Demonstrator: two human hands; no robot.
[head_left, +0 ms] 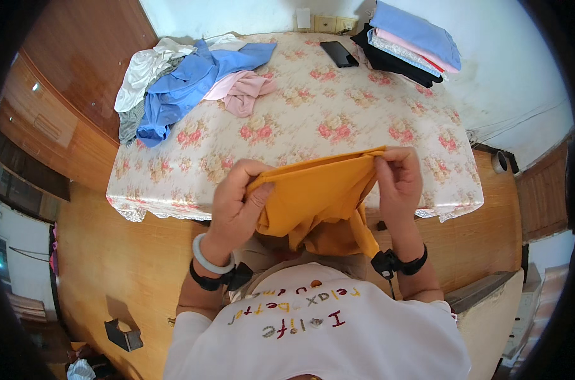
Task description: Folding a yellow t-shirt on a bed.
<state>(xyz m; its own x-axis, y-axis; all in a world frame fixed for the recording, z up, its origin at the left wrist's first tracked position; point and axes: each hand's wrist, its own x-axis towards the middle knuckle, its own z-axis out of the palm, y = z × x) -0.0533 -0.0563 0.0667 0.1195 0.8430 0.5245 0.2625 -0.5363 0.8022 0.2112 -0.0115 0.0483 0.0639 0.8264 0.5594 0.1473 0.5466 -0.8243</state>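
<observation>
A mustard-yellow cloth garment (316, 193) hangs between my two hands, in front of my body and close to the near edge of the table. Its top edge is stretched nearly straight, and the lower part drops in loose folds toward my lap. My left hand (240, 199) pinches the left corner, thumb on the near side. The right corner sits between the thumb and fingers of my right hand (398, 177), a little higher than the left. What kind of garment it is cannot be told from the folds.
A flower-patterned cloth covers the table (338, 130). At its far left lies a loose heap of blue, white and pink clothes (183, 85). A stack of folded clothes (411, 44) stands at the far right, beside a black phone (339, 54). A small dark box (123, 334) is on the floor.
</observation>
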